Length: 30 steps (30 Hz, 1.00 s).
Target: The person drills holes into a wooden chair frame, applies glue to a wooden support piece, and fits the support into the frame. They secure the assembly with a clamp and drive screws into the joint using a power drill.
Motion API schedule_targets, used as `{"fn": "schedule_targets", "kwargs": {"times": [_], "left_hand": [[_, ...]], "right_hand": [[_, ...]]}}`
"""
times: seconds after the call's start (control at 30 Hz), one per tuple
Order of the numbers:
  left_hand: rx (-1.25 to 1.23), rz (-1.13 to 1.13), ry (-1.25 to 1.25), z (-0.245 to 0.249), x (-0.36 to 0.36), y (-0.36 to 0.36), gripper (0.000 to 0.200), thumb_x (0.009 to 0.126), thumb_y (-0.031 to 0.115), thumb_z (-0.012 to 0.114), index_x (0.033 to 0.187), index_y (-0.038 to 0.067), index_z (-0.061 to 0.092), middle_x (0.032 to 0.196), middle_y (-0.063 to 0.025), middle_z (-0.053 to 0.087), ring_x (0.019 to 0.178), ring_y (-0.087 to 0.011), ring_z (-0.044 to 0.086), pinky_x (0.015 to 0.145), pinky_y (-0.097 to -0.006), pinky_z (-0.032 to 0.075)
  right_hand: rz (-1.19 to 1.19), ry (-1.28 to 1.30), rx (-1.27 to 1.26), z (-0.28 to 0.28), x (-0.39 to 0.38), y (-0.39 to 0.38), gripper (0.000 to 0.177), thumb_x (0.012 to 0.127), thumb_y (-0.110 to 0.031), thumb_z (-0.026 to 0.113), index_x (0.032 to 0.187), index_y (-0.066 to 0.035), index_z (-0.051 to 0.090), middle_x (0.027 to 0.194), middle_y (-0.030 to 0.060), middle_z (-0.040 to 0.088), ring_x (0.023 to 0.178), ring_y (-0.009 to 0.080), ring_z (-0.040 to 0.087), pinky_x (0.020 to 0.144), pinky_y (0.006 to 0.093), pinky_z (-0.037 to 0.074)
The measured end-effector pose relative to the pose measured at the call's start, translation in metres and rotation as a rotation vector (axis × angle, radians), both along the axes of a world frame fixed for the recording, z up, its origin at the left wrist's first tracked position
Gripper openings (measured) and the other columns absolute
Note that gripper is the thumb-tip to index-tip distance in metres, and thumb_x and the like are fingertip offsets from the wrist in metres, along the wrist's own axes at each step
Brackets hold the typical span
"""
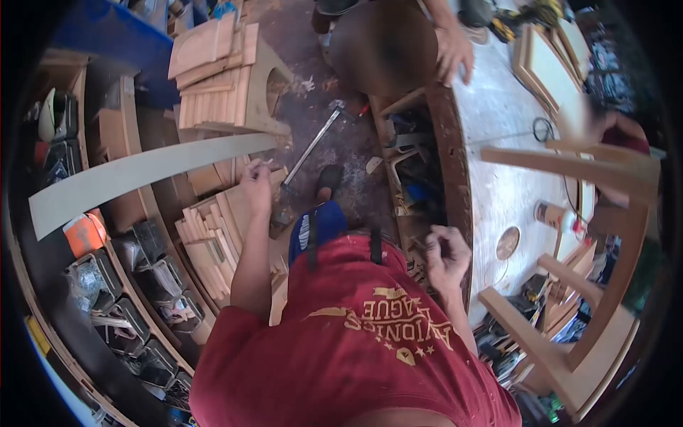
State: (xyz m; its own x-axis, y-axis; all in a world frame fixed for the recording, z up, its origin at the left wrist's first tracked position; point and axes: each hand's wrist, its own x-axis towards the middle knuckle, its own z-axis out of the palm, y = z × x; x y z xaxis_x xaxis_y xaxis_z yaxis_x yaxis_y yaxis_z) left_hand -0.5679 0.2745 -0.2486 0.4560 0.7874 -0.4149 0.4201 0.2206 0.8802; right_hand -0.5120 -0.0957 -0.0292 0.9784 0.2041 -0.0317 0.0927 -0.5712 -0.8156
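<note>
My left hand (257, 186) is raised left of centre, with its fingers pinched together. Whatever it may hold is too small to name. Just above it ends a long pale strip (156, 171) that spans the shelves; I cannot tell whether they touch. My right hand (447, 257) is curled closed beside the worktable's edge, and its inner fingers are hidden. Between the hands and beyond them, a metal bar (311, 148) with dark ends rests on the dark floor. Stacked wooden boards (213, 231) lie below my left forearm.
Another person's hand (454, 51) rests on the worktable (491, 117). A wooden frame (569, 167) and a white bottle (553, 215) are at the right. Shaped wooden pieces (213, 92) are piled upper left. Shelves with bins (135, 320) line the left; an open compartment (420, 164) is under the table.
</note>
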Motion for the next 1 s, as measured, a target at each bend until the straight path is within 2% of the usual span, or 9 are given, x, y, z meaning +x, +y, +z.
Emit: {"fn": "schedule_targets", "kwargs": {"times": [0.1,0.23,0.33,0.4,0.47,0.63,0.8,0.9,1.0], "left_hand": [[0.261,-0.274,0.271,-0.096,-0.023,-0.009,0.034,0.084,0.020,0.070,0.109,-0.001,0.065,0.090,-0.0154,0.071,0.084,-0.0234,0.068,0.076,-0.0351,0.053],[0.263,-0.431,0.536,-0.211,-0.017,-0.035,0.034,0.082,0.021,0.069,0.110,0.002,0.067,0.101,-0.0191,0.070,0.099,-0.0355,0.067,0.090,-0.0432,0.052],[0.320,-0.570,0.649,-0.317,-0.016,-0.045,0.033,0.082,0.020,0.067,0.110,0.002,0.066,0.109,-0.0216,0.066,0.104,-0.0403,0.063,0.092,-0.0468,0.050],[0.340,-0.632,0.694,-0.384,0.005,-0.042,0.032,0.083,0.019,0.066,0.109,0.001,0.066,0.114,-0.0238,0.063,0.107,-0.0436,0.060,0.093,-0.0490,0.050],[0.306,-0.734,0.762,-0.440,0.039,-0.037,0.032,0.085,0.020,0.066,0.109,0.000,0.062,0.118,-0.0257,0.059,0.108,-0.0444,0.059,0.095,-0.0505,0.049],[0.408,-0.837,0.741,-0.588,0.103,-0.027,0.042,0.086,0.025,0.069,0.116,0.000,0.054,0.121,-0.0232,0.057,0.115,-0.0406,0.056,0.096,-0.0476,0.048],[0.562,-0.869,0.802,-0.658,0.122,-0.023,0.041,0.083,0.024,0.070,0.113,0.001,0.053,0.120,-0.0225,0.058,0.115,-0.0369,0.057,0.094,-0.0451,0.049],[0.466,-1.015,0.772,-0.660,0.126,-0.009,0.036,0.082,0.020,0.066,0.111,0.002,0.053,0.114,-0.0231,0.062,0.106,-0.0381,0.063,0.090,-0.0466,0.051],[0.382,-1.107,0.726,-0.620,0.125,-0.017,0.035,0.081,0.017,0.062,0.111,0.002,0.054,0.109,-0.0232,0.064,0.097,-0.0411,0.065,0.087,-0.0489,0.052]], "right_hand": [[0.072,0.348,0.011,-0.085,-0.004,-0.007,0.012,0.083,-0.001,0.064,0.094,0.003,0.066,0.079,0.0119,0.064,0.068,0.0161,0.061,0.063,0.0277,0.048],[0.152,0.612,-0.232,-0.216,-0.019,-0.033,0.016,0.080,-0.011,0.067,0.091,0.000,0.069,0.086,0.0178,0.069,0.080,0.0314,0.069,0.075,0.0385,0.054],[0.283,0.350,-0.303,-0.350,-0.050,-0.070,0.012,0.080,-0.011,0.068,0.085,0.000,0.066,0.079,0.0166,0.068,0.070,0.0304,0.068,0.063,0.0382,0.053],[0.274,0.378,-0.498,-0.400,-0.057,-0.072,0.014,0.079,-0.016,0.069,0.083,-0.003,0.066,0.078,0.0176,0.067,0.071,0.0356,0.067,0.064,0.0419,0.053],[0.195,0.343,-0.660,-0.435,-0.062,-0.069,0.017,0.079,-0.022,0.071,0.080,-0.007,0.064,0.074,0.0177,0.064,0.070,0.0394,0.064,0.066,0.0456,0.051],[0.107,0.259,-0.589,-0.468,-0.039,-0.077,0.018,0.082,-0.018,0.071,0.077,-0.006,0.059,0.062,0.0099,0.054,0.052,0.0240,0.051,0.051,0.0374,0.041],[0.023,0.343,-0.493,-0.488,-0.038,-0.089,0.019,0.083,-0.011,0.072,0.077,-0.007,0.055,0.057,0.0020,0.041,0.048,0.0098,0.036,0.044,0.0280,0.029],[0.013,0.436,-0.669,-0.480,-0.027,-0.085,0.020,0.082,-0.019,0.073,0.078,-0.006,0.058,0.068,0.0127,0.058,0.058,0.0284,0.058,0.054,0.0388,0.046],[-0.001,0.455,-0.611,-0.477,-0.021,-0.086,0.019,0.080,-0.018,0.074,0.079,-0.006,0.059,0.070,0.0143,0.061,0.063,0.0312,0.063,0.059,0.0405,0.050]]}}
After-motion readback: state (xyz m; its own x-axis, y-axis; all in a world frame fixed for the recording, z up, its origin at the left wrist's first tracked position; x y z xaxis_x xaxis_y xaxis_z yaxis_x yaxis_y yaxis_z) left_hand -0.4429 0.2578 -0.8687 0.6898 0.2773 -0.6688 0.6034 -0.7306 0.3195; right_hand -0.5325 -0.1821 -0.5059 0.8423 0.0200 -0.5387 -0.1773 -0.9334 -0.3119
